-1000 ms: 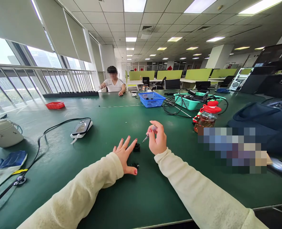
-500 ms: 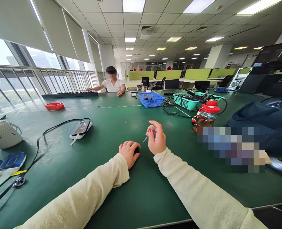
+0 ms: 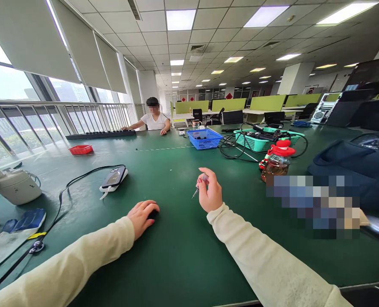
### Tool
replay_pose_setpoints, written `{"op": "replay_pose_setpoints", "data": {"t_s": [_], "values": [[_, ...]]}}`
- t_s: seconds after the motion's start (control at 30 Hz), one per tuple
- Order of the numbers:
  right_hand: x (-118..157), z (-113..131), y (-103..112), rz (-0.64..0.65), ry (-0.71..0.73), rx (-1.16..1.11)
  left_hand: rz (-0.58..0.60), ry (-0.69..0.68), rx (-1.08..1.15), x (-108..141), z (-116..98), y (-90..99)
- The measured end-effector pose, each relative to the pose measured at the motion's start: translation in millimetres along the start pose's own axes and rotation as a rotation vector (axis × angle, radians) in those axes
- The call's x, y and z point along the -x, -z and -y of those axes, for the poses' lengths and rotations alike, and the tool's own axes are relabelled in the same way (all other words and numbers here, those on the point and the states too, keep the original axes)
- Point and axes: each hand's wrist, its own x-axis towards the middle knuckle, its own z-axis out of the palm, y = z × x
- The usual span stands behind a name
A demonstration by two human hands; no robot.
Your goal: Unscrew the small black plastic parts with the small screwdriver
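My left hand point(image 3: 142, 216) rests low on the green table, its fingers curled over a small black object point(image 3: 153, 214). Most of that object is hidden under the fingers, so its kind is unclear. To the right, my right hand point(image 3: 210, 190) is raised above the tabletop and closed around a slim tool with a thin metal point point(image 3: 195, 194). The point slants down and to the left, apart from the black object. What shows of the tool's handle is pale and pinkish between thumb and fingers.
Left of my hands lies a phone point(image 3: 113, 177) with a cable on the green table point(image 3: 176, 264). Ahead are a red tray point(image 3: 81, 149), a blue basket point(image 3: 205, 140) and a green basket point(image 3: 256, 143). A red-lidded jar point(image 3: 277, 162) stands right. A person point(image 3: 155, 118) sits opposite.
My left hand has moved left with the black object, away from the tool's point. My right hand keeps its grip and stays nearly in place. The view has shifted slightly.
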Motion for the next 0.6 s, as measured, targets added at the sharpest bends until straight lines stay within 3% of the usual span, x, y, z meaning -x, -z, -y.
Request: {"op": "replay_pose_setpoints", "data": {"t_s": [0.2, 0.3, 0.43, 0.6], "values": [[0, -1, -1, -0.008, 0.002, -0.011, -0.081, 0.23, -0.05, 32, 94, 29.7], [0, 0, -1, -0.002, -0.002, -0.001, -0.132, 0.33, -0.05, 41, 129, 36.2], [-1, -1, 0, 0.002, -0.002, -0.002, -0.176, 0.378, -0.088, 53, 157, 34.8], [2, -3, 0, 0.014, -0.026, -0.006, -0.104, 0.462, -0.25, 65, 169, 32.0]]}}
